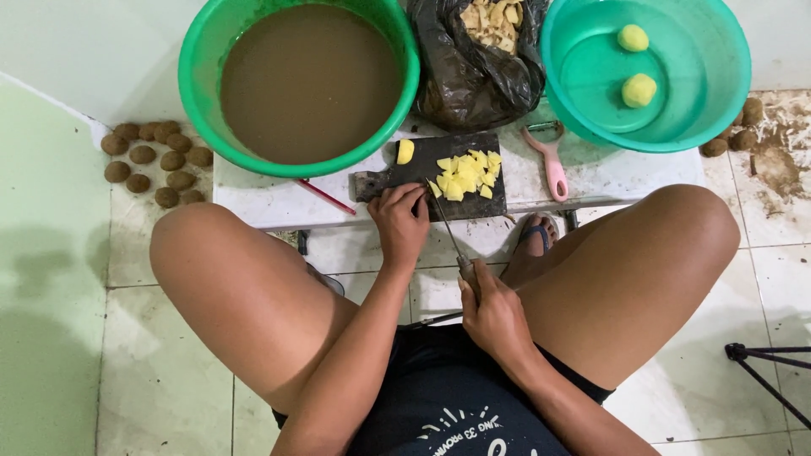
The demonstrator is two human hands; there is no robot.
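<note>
A dark cutting board [422,169] lies on a low white table [591,173]. Yellow potato cubes [466,176] are piled on its right half, and a peeled potato piece [405,151] sits at its far edge. My left hand [400,221] rests on the board's near edge, fingers curled, seemingly over a piece I cannot make out. My right hand [492,315] grips the handle of a knife [446,226] whose blade tip reaches the cubes.
A green basin of muddy water [308,80] stands at the back left, a teal basin [646,72] with two peeled potatoes at the back right, a black bag of peelings [481,55] between them. A pink peeler [553,165] lies on the table. Unpeeled potatoes [156,160] lie on the floor at left.
</note>
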